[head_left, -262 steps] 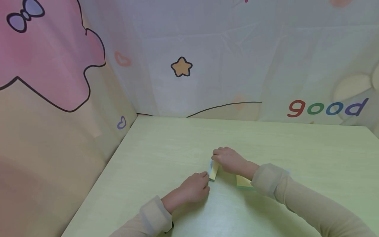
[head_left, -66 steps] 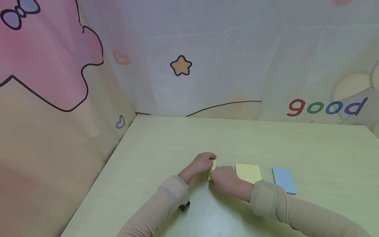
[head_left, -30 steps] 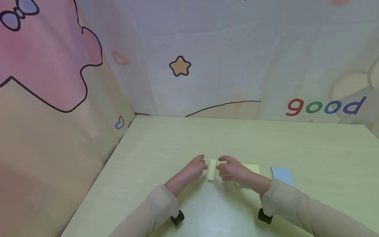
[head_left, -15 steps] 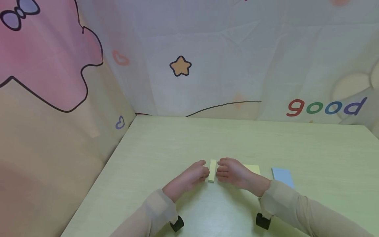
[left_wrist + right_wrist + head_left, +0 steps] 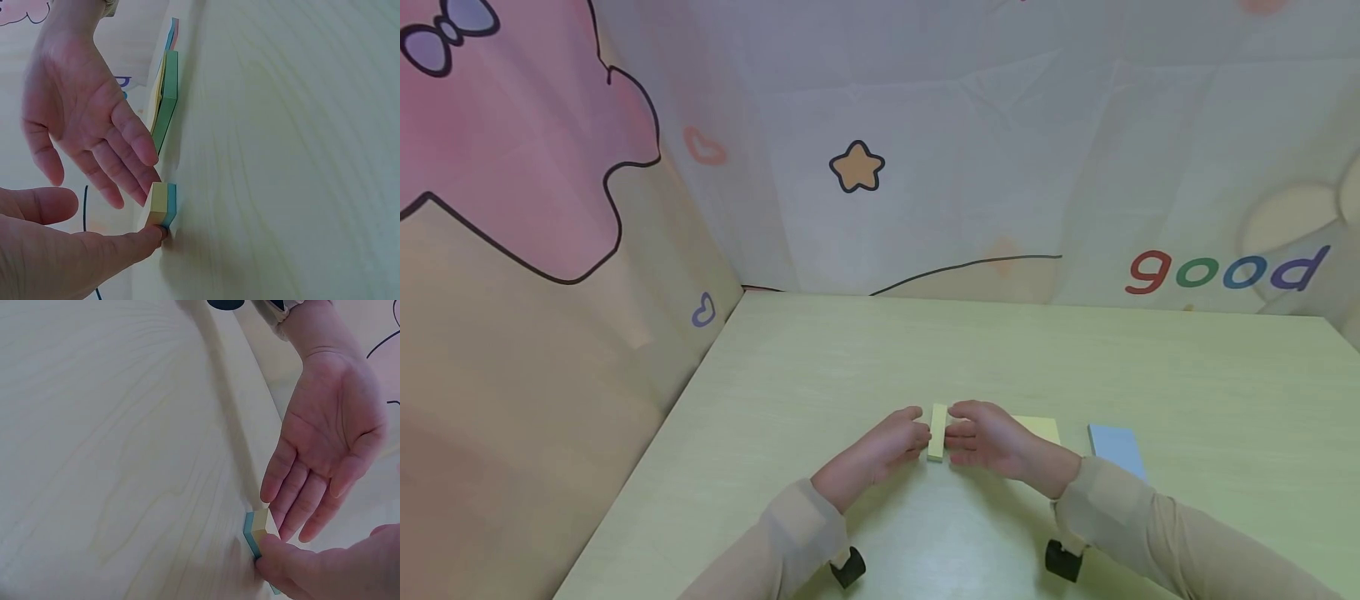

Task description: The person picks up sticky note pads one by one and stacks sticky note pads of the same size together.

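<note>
A narrow strip-shaped pad of sticky notes (image 5: 937, 435) lies lengthwise on the table between my two hands. In the left wrist view the strip (image 5: 159, 204) shows a yellow layer stacked on a blue one, their edges nearly even. My left hand (image 5: 883, 450) touches its left side with the fingertips. From the right, my right hand (image 5: 1000, 442) has its straight fingers up against the opposite side, the palm facing inward. Neither hand is curled round the strip. In the right wrist view, the right fingers cover part of the strip (image 5: 251, 532).
Partly behind my right hand lies a square yellow pad (image 5: 1037, 427), with a green layer (image 5: 167, 103) beneath it. Further right is a blue pad (image 5: 1116, 450), its near end hidden by the sleeve. Printed cloth (image 5: 925, 167) hangs behind the table.
Earlier the hands gripped the strip's ends, with blue showing beside the yellow at first. They let go and moved apart to either side, then came in against its long sides.
</note>
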Motion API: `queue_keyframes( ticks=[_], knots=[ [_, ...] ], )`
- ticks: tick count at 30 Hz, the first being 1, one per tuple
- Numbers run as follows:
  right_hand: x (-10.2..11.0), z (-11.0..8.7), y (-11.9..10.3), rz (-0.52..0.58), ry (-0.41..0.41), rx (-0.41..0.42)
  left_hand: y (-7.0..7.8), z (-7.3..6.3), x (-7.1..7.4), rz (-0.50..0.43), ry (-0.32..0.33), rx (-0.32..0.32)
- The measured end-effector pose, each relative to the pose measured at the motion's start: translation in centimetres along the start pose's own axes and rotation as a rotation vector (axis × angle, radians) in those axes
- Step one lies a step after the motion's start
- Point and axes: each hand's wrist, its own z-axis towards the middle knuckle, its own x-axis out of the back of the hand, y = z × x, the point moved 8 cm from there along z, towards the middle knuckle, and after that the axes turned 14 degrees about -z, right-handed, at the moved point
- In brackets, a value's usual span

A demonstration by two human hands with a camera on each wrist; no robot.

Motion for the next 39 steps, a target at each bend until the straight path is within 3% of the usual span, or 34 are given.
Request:
queue_keyframes(
  ticks=[17,25,39],
  knots=[
    [0.4,0.2,0.3,-0.005,0.047,-0.023,0.1,0.2,0.2,-0.024,-0.016,-0.002],
    [1.0,0.7,0.1,-0.026,0.113,-0.011,0.6,0.8,0.5,-0.032,0.0,-0.027],
    [1.3,1.6,-0.1,-0.04,0.122,0.004,1.0,2.1,0.5,-0.062,0.05,-0.039]
  ],
)
